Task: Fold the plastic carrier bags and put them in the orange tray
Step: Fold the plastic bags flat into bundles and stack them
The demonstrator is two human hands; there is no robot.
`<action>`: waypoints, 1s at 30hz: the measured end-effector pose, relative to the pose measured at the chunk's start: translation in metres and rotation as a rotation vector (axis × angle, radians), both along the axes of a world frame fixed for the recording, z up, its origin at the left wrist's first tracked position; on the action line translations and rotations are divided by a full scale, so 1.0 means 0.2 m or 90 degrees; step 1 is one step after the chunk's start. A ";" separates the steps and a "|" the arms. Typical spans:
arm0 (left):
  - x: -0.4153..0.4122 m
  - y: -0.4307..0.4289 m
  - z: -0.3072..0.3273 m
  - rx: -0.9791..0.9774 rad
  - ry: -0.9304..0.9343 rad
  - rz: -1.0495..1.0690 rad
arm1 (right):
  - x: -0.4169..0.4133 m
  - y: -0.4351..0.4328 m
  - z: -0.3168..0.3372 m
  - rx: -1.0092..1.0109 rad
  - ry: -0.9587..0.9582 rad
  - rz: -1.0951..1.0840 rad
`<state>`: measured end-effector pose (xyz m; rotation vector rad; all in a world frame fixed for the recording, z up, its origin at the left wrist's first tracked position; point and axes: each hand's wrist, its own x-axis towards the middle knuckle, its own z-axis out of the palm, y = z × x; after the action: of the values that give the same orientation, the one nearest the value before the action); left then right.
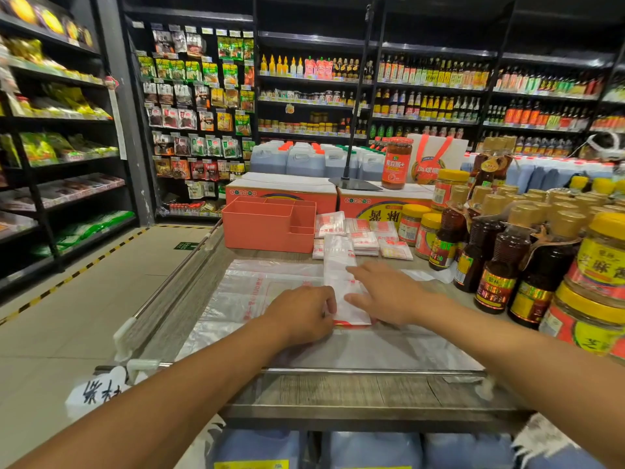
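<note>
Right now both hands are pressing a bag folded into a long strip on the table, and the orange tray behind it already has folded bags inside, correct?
Not quite. The head view shows the orange tray empty; the folded bags are stacked beside it. Both the left hand and right hand do press the strip.
</note>
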<state>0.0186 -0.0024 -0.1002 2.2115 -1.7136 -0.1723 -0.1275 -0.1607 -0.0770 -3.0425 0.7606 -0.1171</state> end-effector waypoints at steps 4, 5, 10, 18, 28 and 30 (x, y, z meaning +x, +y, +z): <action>0.01 -0.01 0.03 0.035 0.022 -0.004 | -0.11 0.05 -0.04 0.057 0.122 0.058; 0.01 -0.02 0.04 0.050 0.026 -0.011 | -0.12 0.05 -0.05 0.066 0.143 0.056; 0.03 -0.06 0.05 0.159 -0.061 -0.050 | -0.10 0.02 -0.06 0.070 0.196 0.061; 0.11 -0.15 0.17 0.286 -0.071 -0.081 | -0.03 -0.08 0.04 0.066 0.205 0.079; 0.25 -0.18 0.15 0.257 -0.014 -0.157 | -0.04 -0.13 -0.01 0.090 0.106 0.081; 0.25 -0.18 0.15 0.249 -0.012 -0.162 | -0.04 -0.14 -0.02 0.095 0.099 0.082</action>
<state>0.0689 -0.0393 -0.0700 2.2437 -2.1181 -0.5962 -0.1360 -0.1885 -0.0810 -2.9723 0.5488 0.1701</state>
